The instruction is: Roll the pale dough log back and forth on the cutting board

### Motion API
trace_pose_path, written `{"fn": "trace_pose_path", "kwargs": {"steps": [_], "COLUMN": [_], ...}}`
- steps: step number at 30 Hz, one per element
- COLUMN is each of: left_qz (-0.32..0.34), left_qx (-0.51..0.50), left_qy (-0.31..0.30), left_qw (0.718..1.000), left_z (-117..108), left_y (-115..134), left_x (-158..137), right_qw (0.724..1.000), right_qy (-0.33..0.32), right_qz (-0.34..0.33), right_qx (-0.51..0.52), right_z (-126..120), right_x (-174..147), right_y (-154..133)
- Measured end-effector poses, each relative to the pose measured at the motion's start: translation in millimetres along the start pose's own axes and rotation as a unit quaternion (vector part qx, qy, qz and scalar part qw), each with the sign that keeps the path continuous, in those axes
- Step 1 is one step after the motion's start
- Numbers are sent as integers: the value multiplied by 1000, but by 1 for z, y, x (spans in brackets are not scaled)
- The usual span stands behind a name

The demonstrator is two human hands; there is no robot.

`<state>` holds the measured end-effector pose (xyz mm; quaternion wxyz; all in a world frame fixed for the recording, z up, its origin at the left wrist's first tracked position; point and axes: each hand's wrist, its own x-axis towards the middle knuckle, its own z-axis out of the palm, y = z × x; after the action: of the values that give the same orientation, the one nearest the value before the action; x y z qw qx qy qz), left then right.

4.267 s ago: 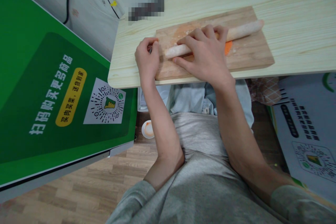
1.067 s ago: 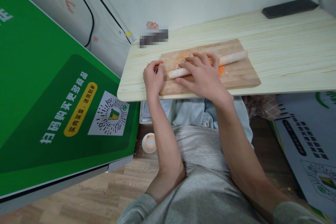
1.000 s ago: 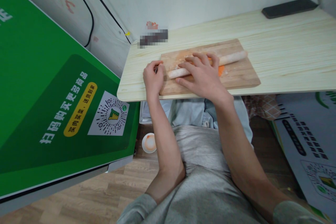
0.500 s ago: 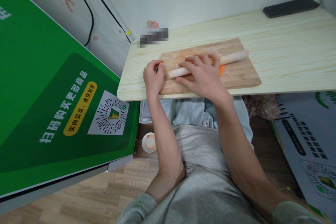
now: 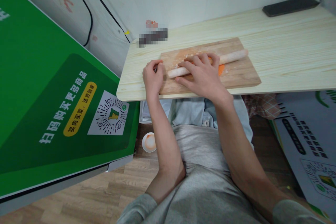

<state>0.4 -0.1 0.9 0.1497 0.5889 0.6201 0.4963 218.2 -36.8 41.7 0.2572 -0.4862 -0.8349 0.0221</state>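
Observation:
A pale wooden rolling pin (image 5: 233, 57) lies slantwise across a wooden cutting board (image 5: 244, 75). My right hand (image 5: 202, 75) rests over its middle, fingers bent across the far side and thumb along the near side. Bright orange dough (image 5: 221, 69) shows beside the pin under this hand; most of it is hidden. At the board's left edge, my left hand (image 5: 153, 78) is closed, fingertips pinched together. Whatever is between those fingertips is too small and covered to name. White flour-like specks and an orange smear mark the board near the pin's left end.
The board lies on a light wood-grain tabletop (image 5: 288, 49) against a white wall. A black phone-like slab (image 5: 291, 6) sits at the back right, a blurred dark item (image 5: 152, 37) at the back left. A green panel (image 5: 31, 87) stands left; a white bowl (image 5: 149, 142) is below.

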Motion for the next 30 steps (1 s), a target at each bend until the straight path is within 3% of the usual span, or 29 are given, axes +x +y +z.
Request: {"fn": "trace_pose_path", "kwargs": {"steps": [6,30], "left_qz": [15,14], "left_qx": [18,20], "left_qy": [-2,-11], "left_qw": [1000,1000], "left_z": [1,0], "left_y": [-4,-7], "left_x": [2,3], "right_qw": [999,1000], "right_qy": [-26,-12], "right_qz": [5,12], "right_qx": [-18,-10], "right_z": [-3,1], "right_x": [0,2], "right_y": [-2,-3]}}
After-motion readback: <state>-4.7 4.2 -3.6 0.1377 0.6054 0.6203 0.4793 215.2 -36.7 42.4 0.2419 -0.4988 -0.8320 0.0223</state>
